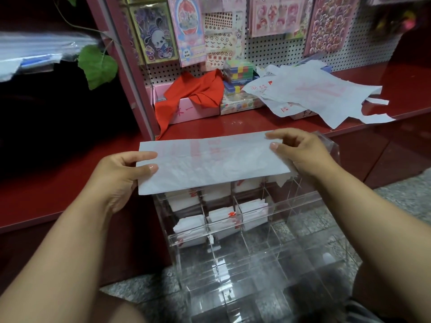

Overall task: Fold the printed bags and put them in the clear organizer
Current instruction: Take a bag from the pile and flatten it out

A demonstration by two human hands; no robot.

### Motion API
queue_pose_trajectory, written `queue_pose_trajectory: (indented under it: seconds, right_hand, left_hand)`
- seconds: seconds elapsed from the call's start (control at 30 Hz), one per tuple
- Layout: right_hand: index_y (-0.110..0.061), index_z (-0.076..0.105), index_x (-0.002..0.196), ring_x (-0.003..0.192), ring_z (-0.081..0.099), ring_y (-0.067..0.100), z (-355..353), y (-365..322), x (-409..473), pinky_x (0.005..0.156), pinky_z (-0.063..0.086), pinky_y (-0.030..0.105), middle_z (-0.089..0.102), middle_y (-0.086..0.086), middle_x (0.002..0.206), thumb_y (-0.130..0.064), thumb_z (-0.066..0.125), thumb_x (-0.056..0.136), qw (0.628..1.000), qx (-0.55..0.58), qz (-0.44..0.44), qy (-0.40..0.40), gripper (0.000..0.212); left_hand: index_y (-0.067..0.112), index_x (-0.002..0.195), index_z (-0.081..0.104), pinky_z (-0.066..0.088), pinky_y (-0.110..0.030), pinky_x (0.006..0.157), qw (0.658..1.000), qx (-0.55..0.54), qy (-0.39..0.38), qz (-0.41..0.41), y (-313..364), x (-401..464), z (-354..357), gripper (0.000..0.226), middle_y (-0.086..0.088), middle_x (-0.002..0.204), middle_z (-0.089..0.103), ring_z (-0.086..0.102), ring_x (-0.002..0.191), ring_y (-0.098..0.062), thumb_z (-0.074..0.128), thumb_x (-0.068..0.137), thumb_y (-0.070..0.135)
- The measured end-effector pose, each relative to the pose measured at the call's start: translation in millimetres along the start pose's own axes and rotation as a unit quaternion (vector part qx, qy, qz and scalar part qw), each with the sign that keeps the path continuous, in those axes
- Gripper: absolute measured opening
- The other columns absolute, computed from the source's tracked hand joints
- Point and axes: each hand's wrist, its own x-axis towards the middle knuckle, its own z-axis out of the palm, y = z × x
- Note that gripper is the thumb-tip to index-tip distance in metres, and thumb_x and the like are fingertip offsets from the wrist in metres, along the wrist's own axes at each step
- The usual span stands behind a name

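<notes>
**Both hands holding a half-folded printed bag above the clear organizer**

Nearest to us, two bare forearms reach forward from the lower corners. At the left hand [121,176], we see the thumb lying on top of the near left corner of a long white plastic bag with faint red printing [210,159], while the curled fingers pinch its left edge. At the right hand [300,152], we see the thumb and forefinger pinching the bag's far right corner, the other fingers curled beneath it. The bag is folded into a flat, wide strip, held roughly level and stretched between the two hands.

Directly under the strip stands the clear acrylic organizer with square compartments [279,231], resting on a speckled grey floor [396,197]. We note small white folded bags with red marks [224,220] filling the far compartments; the nearer compartments look empty, though reflections make this hard to judge.

Beyond the hands runs a glossy red shelf [233,125]. On it, to the right, lies a loose heap of unfolded white printed bags [314,96]. To the left a red cloth [196,94] drapes over a pink box [186,113], beside a stack of colourful block sets [238,73]. Behind hangs a white pegboard [268,47] carrying sticker sheets [186,29]. A green leaf [98,66] hangs at the left.
</notes>
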Motion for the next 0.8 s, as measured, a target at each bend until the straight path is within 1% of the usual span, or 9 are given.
queue_pose_trajectory:
  seconds: [0.07, 0.17, 0.3, 0.4, 0.5, 0.57, 0.63, 0.7, 0.8]
  right_hand:
    - [-0.018, 0.070, 0.109, 0.050, 0.037, 0.002, -3, -1, 0, 0.047, 0.036, 0.013, 0.039, -0.001, 0.068, -0.006, 0.073, 0.080, 1.000, -0.005, 0.012, -0.028, 0.031]
    - [-0.027, 0.071, 0.104, 0.054, 0.039, 0.003, -2, -2, 1, 0.050, 0.040, 0.013, 0.041, -0.001, 0.071, -0.009, 0.077, 0.076, 0.998, -0.053, 0.011, -0.027, 0.033]
    - [-0.026, 0.071, 0.095, 0.074, 0.056, 0.013, 1, -3, 3, 0.068, 0.049, 0.024, 0.066, 0.003, 0.085, -0.014, 0.076, 0.079, 0.992, -0.122, -0.010, -0.003, 0.021]
    - [-0.026, 0.067, 0.078, 0.072, 0.056, 0.009, 1, -9, 4, 0.065, 0.045, 0.023, 0.064, -0.007, 0.082, -0.016, 0.073, 0.083, 0.980, -0.196, -0.026, -0.014, 0.013]
    - [-0.016, 0.065, 0.072, 0.076, 0.051, 0.008, -4, -13, 5, 0.068, 0.040, 0.023, 0.054, -0.005, 0.087, -0.014, 0.074, 0.081, 0.965, -0.252, -0.033, -0.059, 0.012]
    - [-0.012, 0.064, 0.069, 0.079, 0.055, 0.012, -8, -16, 4, 0.075, 0.043, 0.030, 0.060, 0.001, 0.091, -0.005, 0.073, 0.078, 0.967, -0.221, 0.003, -0.125, 0.014]
    - [-0.014, 0.062, 0.069, 0.074, 0.059, 0.013, -9, -16, 1, 0.071, 0.047, 0.036, 0.065, 0.006, 0.084, -0.004, 0.072, 0.072, 0.961, -0.183, 0.044, -0.200, 0.014]
    - [-0.014, 0.060, 0.077, 0.067, 0.057, 0.011, -1, -17, -7, 0.058, 0.044, 0.027, 0.061, 0.003, 0.074, -0.009, 0.066, 0.063, 0.952, -0.123, 0.073, -0.269, 0.016]
    - [-0.013, 0.062, 0.099, 0.067, 0.059, 0.010, 21, -15, -19, 0.055, 0.045, 0.019, 0.061, 0.002, 0.076, -0.013, 0.071, 0.066, 0.934, -0.029, 0.119, -0.336, 0.034]
  left_hand:
    - [0.007, 0.099, 0.070, 0.058, -0.020, 0.067, 0.999, 0.029, 0.011, 0.007, 2, -1, -2, 0.028, -0.009, 0.091, 0.075, 0.074, 0.079, -0.017, 0.068, 0.077, -0.010]
    - [0.013, 0.096, 0.073, 0.058, -0.019, 0.072, 0.991, 0.117, 0.039, 0.045, 4, -4, -4, 0.027, -0.007, 0.096, 0.073, 0.073, 0.083, -0.014, 0.076, 0.075, -0.003]
    - [0.020, 0.086, 0.074, 0.043, -0.018, 0.050, 0.944, 0.302, 0.081, 0.107, 7, -7, -5, 0.012, -0.002, 0.082, 0.066, 0.056, 0.055, -0.004, 0.081, 0.077, 0.016]
    - [0.020, 0.075, 0.068, 0.041, -0.013, 0.063, 0.908, 0.367, 0.087, 0.181, 11, -7, -4, 0.011, 0.002, 0.095, 0.058, 0.053, 0.073, -0.007, 0.077, 0.081, 0.017]
    - [0.019, 0.078, 0.064, 0.040, 0.000, 0.064, 0.939, 0.271, 0.078, 0.196, 17, -7, -5, 0.013, 0.007, 0.103, 0.062, 0.057, 0.078, 0.008, 0.068, 0.089, 0.014]
    - [0.022, 0.078, 0.061, 0.044, -0.009, 0.060, 0.961, 0.186, 0.076, 0.190, 18, -8, -4, 0.017, 0.010, 0.083, 0.064, 0.056, 0.063, 0.006, 0.064, 0.092, 0.015]
    - [0.023, 0.076, 0.056, 0.041, -0.012, 0.055, 0.964, 0.145, 0.080, 0.207, 18, -9, 0, 0.021, 0.013, 0.063, 0.060, 0.050, 0.056, 0.003, 0.063, 0.093, 0.014]
    - [0.024, 0.077, 0.053, 0.041, -0.010, 0.054, 0.965, 0.119, 0.066, 0.224, 19, -10, 5, 0.023, 0.019, 0.057, 0.058, 0.049, 0.054, 0.005, 0.062, 0.093, 0.010]
    - [0.021, 0.078, 0.055, 0.044, -0.010, 0.055, 0.968, 0.099, 0.014, 0.229, 20, -13, 16, 0.023, 0.017, 0.058, 0.061, 0.052, 0.055, 0.005, 0.062, 0.092, 0.004]
